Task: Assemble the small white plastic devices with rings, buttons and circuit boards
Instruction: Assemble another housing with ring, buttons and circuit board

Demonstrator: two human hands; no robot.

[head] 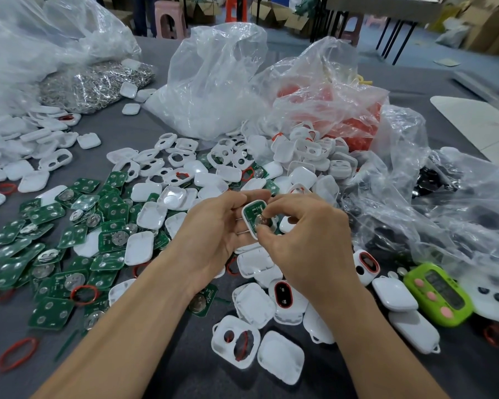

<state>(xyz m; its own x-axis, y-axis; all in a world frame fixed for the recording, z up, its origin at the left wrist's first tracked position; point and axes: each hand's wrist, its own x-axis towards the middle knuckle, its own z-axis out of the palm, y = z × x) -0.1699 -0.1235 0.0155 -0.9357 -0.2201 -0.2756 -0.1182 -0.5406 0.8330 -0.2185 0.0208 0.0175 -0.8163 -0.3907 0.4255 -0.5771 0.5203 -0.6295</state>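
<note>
Two hands met above the grey table (185, 370), both busy with one small white shell (246, 224) held up clear of the heaps. The left hand (213, 228) had its fingers curled round the shell's left side and gripped it, open face upward. The right hand (308, 237) had its thumb and forefinger bent down onto the green circuit board (254, 213) lying in the shell, pinching it near its round metal cell (265, 223); the other fingers were folded under and held nothing that could be seen.

The step in hand looked like seating the board in its housing. Whether the board sat fully down inside the rim could not be told, as the right fingertips hid that end.

The next move would probably call for pressing the board flat, then freeing the right hand to fetch a closing piece. Plain white covers lay near, one (280, 357) just below the forearms. More boards (52, 213) lay spread to the left, with a loose red ring (83, 293) among them.
</note>
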